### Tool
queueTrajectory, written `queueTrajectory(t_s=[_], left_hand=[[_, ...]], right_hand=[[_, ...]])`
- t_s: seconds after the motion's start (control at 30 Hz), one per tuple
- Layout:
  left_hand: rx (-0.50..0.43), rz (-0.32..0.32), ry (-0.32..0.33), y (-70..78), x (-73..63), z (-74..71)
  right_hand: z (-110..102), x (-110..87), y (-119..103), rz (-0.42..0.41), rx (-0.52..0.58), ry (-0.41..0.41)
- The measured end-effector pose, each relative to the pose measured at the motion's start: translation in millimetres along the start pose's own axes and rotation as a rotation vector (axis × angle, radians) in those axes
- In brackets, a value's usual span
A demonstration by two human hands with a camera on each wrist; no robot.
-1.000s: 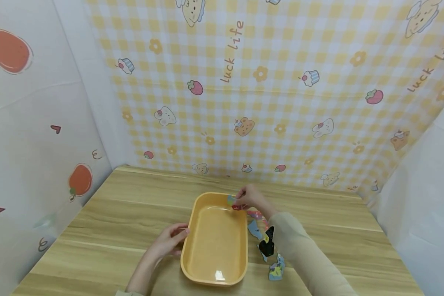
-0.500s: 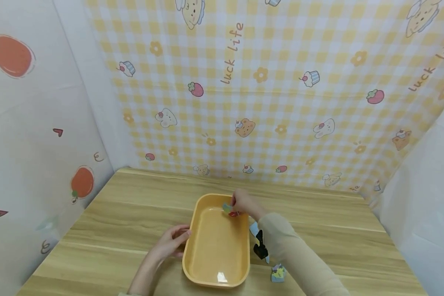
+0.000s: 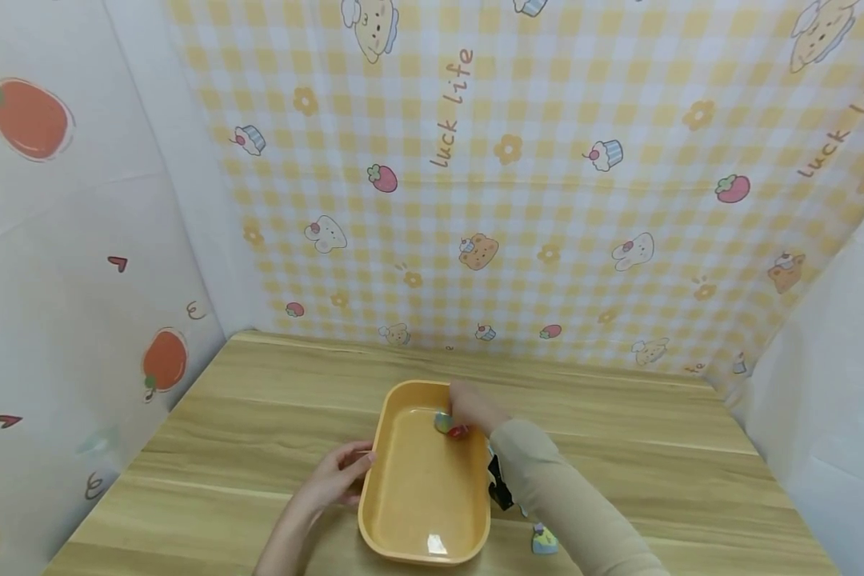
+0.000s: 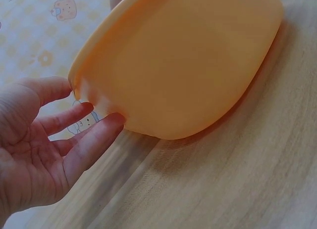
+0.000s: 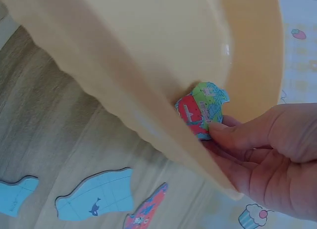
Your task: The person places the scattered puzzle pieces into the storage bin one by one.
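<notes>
Tray (image 3: 421, 504) rests on the desk (image 3: 259, 416), short of its far edge; left hand (image 4: 44, 150), fingers spread, touches the left wall. Right hand (image 5: 290, 157) pinches a printed piece (image 5: 202, 108) inside the tray's far right corner. Placement appears underway; next move likely calls for release.

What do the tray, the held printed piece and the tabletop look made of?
Tray: likely moulded plastic, smooth and glossy; bright reflection inside.
Held printed piece: probably cardboard or thin board, finish unclear; flat, with colourful printing.
Tabletop: wood or wood-look laminate, fairly matte; grain streaks show.
</notes>
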State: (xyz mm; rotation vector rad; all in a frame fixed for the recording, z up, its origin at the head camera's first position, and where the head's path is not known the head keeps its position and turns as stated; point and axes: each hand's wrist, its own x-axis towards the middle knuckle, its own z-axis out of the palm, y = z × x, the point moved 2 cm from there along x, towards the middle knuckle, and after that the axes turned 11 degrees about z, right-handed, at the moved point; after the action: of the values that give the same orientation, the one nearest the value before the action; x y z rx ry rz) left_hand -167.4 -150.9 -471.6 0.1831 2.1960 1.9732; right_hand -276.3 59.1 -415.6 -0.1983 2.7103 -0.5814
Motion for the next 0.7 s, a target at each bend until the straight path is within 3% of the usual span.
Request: queueTrajectory(t_s=[0.43, 0.6, 0.7], left_hand=[[0.013, 0.002, 0.025, 0.3, -0.1, 3.0], [-0.001, 0.007, 0.010, 0.8, 0.2, 2.7], [-0.002, 0.015, -0.006, 0.8, -0.3, 2.0]], right_hand=[[8.3, 2.7, 0.8, -0.050, -0.107, 0.086], [9.7, 4.0, 1.0, -0.029, -0.103, 0.058], [9.1, 4.4, 0.4, -0.070, -0.090, 0.052]])
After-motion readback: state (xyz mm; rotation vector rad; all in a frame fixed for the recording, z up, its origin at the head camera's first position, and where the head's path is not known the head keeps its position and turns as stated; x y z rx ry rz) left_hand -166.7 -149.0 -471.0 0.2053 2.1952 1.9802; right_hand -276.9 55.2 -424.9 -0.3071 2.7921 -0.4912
